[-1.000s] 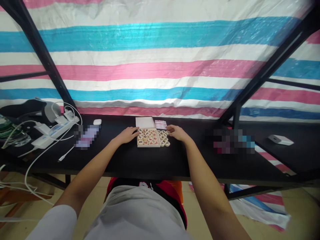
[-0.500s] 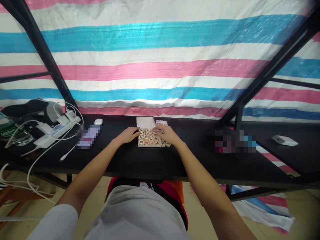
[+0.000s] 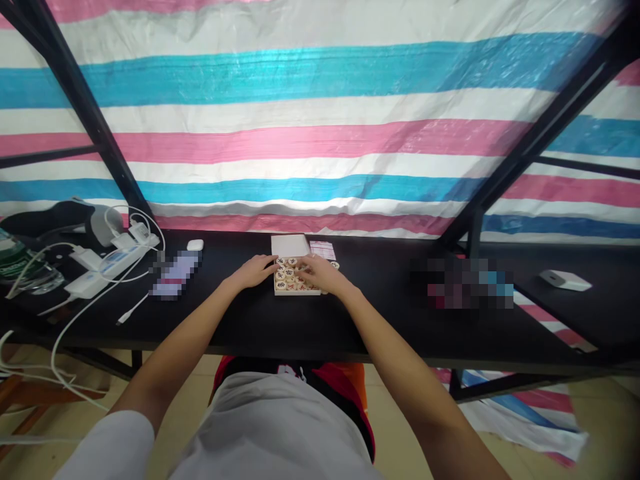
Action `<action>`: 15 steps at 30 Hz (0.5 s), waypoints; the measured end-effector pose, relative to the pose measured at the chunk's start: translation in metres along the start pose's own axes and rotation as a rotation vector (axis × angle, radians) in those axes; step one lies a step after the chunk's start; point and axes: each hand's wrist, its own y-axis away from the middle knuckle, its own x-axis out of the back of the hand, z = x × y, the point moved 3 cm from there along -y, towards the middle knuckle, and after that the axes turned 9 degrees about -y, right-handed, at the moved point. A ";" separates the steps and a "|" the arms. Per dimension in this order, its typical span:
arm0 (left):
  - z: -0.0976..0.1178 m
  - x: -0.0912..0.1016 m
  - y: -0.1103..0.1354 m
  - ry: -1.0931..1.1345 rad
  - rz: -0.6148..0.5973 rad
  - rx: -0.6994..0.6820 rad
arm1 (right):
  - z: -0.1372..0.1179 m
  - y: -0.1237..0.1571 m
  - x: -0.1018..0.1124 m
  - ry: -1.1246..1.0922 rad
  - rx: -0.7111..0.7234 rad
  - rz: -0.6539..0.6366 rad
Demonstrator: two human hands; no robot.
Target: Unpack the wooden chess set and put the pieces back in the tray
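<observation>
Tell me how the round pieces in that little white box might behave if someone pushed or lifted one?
The round pieces look like solid discs, so one would probably stay stiff when lifted. Lying flat, they seem likelier to slide than roll. Inside the white box, the walls and crowded neighbours would probably stop a push quickly.

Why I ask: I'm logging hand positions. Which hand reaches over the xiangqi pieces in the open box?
The right hand: it extends over the xiangqi pieces, whereas the left hand is at the left edge of the box.
</observation>
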 end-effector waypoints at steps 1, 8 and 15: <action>0.000 0.000 0.000 -0.001 -0.003 0.003 | 0.006 0.002 0.008 -0.037 -0.026 0.062; 0.001 0.003 0.001 -0.002 -0.013 -0.002 | 0.102 0.047 0.074 -0.125 -0.573 0.279; 0.004 0.005 0.002 -0.002 -0.023 -0.004 | 0.117 0.060 0.070 -0.375 -0.674 0.078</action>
